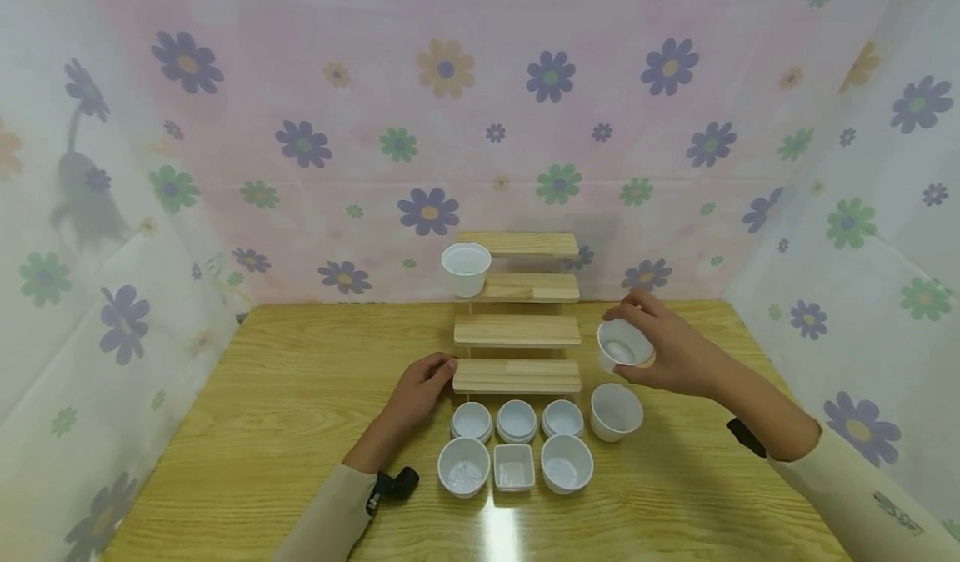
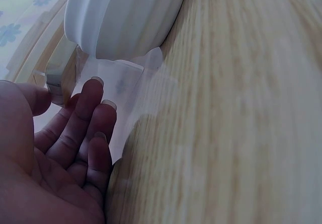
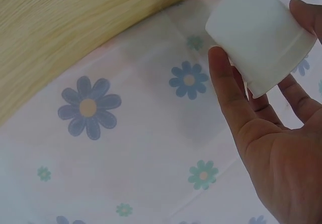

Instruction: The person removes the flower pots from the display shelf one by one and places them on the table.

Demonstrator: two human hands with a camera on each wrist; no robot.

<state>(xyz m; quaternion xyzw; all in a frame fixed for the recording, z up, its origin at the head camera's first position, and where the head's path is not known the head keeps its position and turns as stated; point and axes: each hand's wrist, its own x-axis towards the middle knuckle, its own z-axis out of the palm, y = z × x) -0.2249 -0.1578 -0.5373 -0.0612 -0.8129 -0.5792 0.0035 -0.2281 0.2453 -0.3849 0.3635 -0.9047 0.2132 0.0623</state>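
My right hand (image 1: 675,345) grips a white cup (image 1: 624,343) between thumb and fingers, held in the air to the right of a tiered display stand (image 1: 517,330) with wooden steps. In the right wrist view the cup (image 3: 259,38) is tilted. At the left end of the lowest step, my left hand (image 1: 422,388) pinches the step's edge (image 2: 61,75), with its other fingers loosely curled beside the clear side panel. Another white cup (image 1: 467,270) stands at the left end of an upper step. Below the held cup, a white cup (image 1: 617,412) stands on the table.
In front of the stand are three small round white dishes, including the middle one (image 1: 517,421). Nearer lie a left white cup (image 1: 463,467), a square white dish (image 1: 514,468) and a right white cup (image 1: 567,464). Flowered cloth (image 1: 360,237) encloses the wooden table (image 1: 300,412).
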